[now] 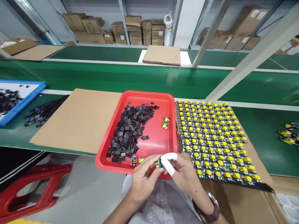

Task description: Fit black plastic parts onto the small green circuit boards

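A small circuit board (159,162) is held over the front edge of the red tray (149,94). My left hand (146,175) pinches it between thumb and fingers. My right hand (184,172), with white covers on thumb and forefinger, closes on its right side; whether a black piece is also between those fingertips is hidden. Inside the tray lies a heap of small black rectangular pieces (128,130). Two boards with yellow-topped parts (164,122) rest at the tray's right. Another board (134,161) sits by the front rim, beside a yellow part (141,161) partly behind my left hand.
Rows of yellow-topped boards (212,137) cover cardboard on the right. More boards (289,133) lie at the far right. A cardboard sheet (77,121), black pieces (44,112) and a blue-rimmed tray (28,101) are on the left. A red stool (35,189) stands below.
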Tool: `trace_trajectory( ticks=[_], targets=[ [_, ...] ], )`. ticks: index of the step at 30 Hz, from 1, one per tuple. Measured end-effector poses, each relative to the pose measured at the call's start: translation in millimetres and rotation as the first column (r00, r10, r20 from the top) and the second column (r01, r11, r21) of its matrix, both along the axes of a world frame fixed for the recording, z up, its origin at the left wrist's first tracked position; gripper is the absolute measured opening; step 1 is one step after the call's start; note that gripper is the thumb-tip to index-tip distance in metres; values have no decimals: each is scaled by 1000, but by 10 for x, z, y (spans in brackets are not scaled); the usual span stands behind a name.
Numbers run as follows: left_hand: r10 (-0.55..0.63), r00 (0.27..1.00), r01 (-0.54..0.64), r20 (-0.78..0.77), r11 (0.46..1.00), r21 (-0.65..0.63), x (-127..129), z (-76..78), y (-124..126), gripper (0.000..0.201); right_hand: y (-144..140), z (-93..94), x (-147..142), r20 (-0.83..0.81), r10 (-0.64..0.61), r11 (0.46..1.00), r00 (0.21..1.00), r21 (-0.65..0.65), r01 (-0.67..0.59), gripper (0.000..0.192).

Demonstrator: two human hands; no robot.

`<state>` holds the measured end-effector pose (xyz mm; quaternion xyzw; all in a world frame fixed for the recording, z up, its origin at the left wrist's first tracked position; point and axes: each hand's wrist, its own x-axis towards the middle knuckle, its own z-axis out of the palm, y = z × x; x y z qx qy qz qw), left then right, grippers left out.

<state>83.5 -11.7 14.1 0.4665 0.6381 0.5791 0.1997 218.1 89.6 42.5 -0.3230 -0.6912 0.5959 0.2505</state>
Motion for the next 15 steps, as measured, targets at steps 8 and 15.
trace_trajectory(
  ticks=[8, 15],
  targets=[
    [-86, 939, 106, 333, 993, -43, -48, -57, -22, 37, 41, 13, 41, -182, 29, 954, 983, -290, -82, 21],
    [-98, 947, 120, 305, 991, -52, -76, -82, -2, 34, 36, 8, 55, -69, 28, 982, 997, -184, -40, 19]
  ],
)
